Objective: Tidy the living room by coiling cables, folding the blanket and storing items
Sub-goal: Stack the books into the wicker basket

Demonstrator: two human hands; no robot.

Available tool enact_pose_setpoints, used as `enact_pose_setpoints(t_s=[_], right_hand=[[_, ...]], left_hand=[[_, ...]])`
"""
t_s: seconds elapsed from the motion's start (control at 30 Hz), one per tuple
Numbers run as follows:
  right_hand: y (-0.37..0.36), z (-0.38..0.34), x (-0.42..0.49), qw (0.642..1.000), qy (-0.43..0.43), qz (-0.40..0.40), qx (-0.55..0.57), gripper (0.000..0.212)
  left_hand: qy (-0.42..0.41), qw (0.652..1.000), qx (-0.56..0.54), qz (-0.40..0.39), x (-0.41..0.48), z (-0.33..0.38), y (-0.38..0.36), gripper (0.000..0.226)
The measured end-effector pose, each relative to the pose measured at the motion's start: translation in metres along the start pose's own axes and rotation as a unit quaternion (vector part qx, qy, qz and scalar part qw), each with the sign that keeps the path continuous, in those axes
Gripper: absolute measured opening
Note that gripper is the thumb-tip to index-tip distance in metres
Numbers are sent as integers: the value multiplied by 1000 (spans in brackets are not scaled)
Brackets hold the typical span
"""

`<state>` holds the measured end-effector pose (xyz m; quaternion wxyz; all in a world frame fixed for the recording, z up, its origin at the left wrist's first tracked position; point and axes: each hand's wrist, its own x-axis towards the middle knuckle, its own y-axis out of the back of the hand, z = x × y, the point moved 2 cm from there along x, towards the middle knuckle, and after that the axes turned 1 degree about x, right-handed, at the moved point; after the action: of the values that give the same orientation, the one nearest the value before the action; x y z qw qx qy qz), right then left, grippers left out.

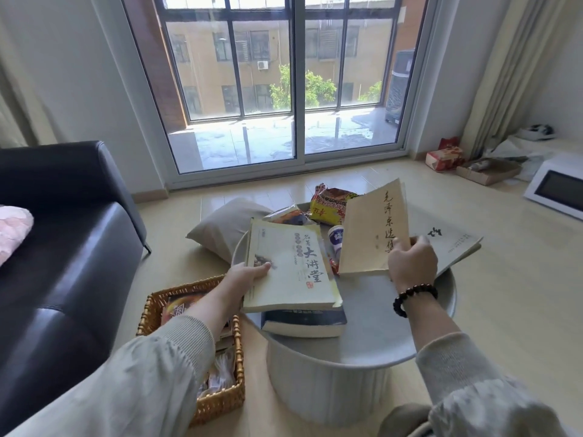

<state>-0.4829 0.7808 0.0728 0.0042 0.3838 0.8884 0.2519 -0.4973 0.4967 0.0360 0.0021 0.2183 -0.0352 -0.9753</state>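
White book (290, 266): your left hand (249, 274) grips it on the worktop (378, 326), long axis 12-to-6.
Tan book (372, 231): your right hand (411, 263) holds it tilted up at 2 o'clock.
Around: snack packet (331, 205) at 12, basket (192, 342) at 8.

pale book (290, 269): 大讲堂; tan book (367, 234): 毛泽东选集

Books (290, 266) and snacks (331, 205) crowd the round table (394, 326); its near side lies bare.
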Motion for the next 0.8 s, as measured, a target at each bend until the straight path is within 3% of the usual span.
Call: enact_pose_setpoints(t_s=[0.13, 0.2, 0.27, 0.33, 0.47, 0.53, 0.6, 0.67, 0.8], right_hand=[[-5, -4, -2, 994, -29, 8, 103, 19], [-12, -5, -4, 978, -84, -54, 183, 16], [-20, -8, -10, 939, -171, -139, 262, 15], [-31, -11, -23, 906, -231, -219, 277, 15], [-57, 0, -49, 895, -236, -357, 125, 21], [-69, 12, -57, 904, -186, -383, 37, 23], [-75, 18, -54, 921, -81, -371, -87, 28], [-77, 19, -50, 917, -31, -371, -145, 33], [-77, 22, -44, 892, 50, -364, -264, 48]], left_hand=[[42, 999, 30, -13, -2, 0, -28, 27], [44, 996, 73, -5, 1, -2, -36, 34], [29, 991, 131, 16, 6, -3, -39, 47], [14, 982, 187, 35, 6, -1, -39, 48], [-15, 937, 342, 70, 4, 2, -26, 28], [-26, 913, 395, 102, 4, -4, -16, 29], [-23, 930, 354, 102, 4, -9, -14, 29], [-15, 943, 321, 92, 5, -8, -17, 40], [60, 955, 290, 31, 0, -3, -31, 78]])
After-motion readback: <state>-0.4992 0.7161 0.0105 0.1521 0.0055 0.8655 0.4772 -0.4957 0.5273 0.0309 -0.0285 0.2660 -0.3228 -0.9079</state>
